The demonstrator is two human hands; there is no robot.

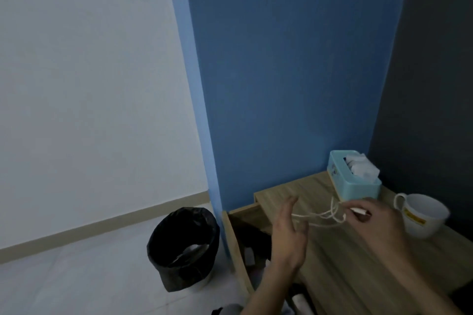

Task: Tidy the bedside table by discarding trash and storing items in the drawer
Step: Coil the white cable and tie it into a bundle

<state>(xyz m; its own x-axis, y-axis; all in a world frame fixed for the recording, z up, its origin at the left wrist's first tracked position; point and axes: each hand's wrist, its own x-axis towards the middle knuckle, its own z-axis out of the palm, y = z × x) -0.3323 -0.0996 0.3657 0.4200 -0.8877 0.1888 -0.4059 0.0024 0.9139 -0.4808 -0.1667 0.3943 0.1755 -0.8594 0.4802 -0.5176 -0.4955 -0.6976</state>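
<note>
Lower right of the frame: the right hand (375,222) pinches the plug end of a white cable (322,216) above the bedside table (340,258) — its loops run left to the left hand (290,235), fingers spread, over the open drawer (245,235). Bin (183,248) lower centre, on the floor — tissue box (354,179) and mug (422,215) rest on the table

head cam only, nothing to overlap with | worn up high, tilted forward and down, rolled a bit so walls lean | close over both hands and the bedside table (332,258) at lower right | wide lens, also catches the bin (183,248) on the floor left, blue wall (294,71) filling the top
</note>
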